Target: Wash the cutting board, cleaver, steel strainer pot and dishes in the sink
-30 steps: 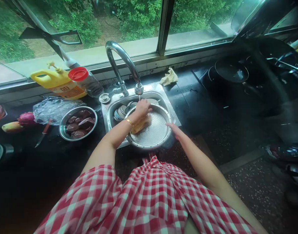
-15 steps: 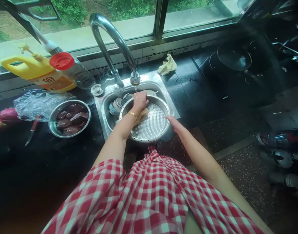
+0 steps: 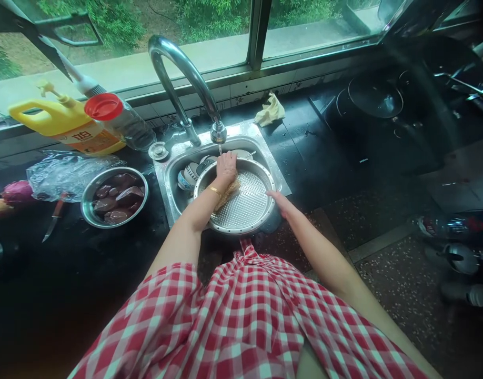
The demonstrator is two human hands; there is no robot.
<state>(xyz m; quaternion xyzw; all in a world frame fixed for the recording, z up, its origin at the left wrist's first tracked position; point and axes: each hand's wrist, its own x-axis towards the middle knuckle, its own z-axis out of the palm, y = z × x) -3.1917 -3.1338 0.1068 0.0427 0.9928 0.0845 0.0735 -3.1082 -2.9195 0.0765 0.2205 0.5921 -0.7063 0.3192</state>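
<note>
A round, shiny metal pan [image 3: 253, 197] with a dimpled inside and dots along its rim is tilted over the front of the sink [image 3: 279, 171]. My left hand [image 3: 227, 166] is closed at the pan's far rim, right under the tap [image 3: 218, 131], and a thin stream of water falls on it. At the right rim my right hand [image 3: 283, 204] grips the pan, thumb on top and fingers hidden below. Beside my left wrist shows a brownish textured patch [image 3: 229, 195]; I cannot tell whether it is a scrubber or a reflection. Patterned bowls [image 3: 186, 176] sit behind the pan.
Left of the sink stands a metal bowl [image 3: 114, 197] of dark red meat pieces in liquid. Near it lie a knife [image 3: 55, 218], a plastic bag [image 3: 68, 173], a yellow jug [image 3: 56, 118] and a red-lidded bottle [image 3: 119, 121]. A cloth [image 3: 270, 110] lies behind the sink's right corner.
The whole view has shifted slightly, with things appearing a little lower. Both hands keep their places on the pan, and my left hand's fingers have moved only slightly.
</note>
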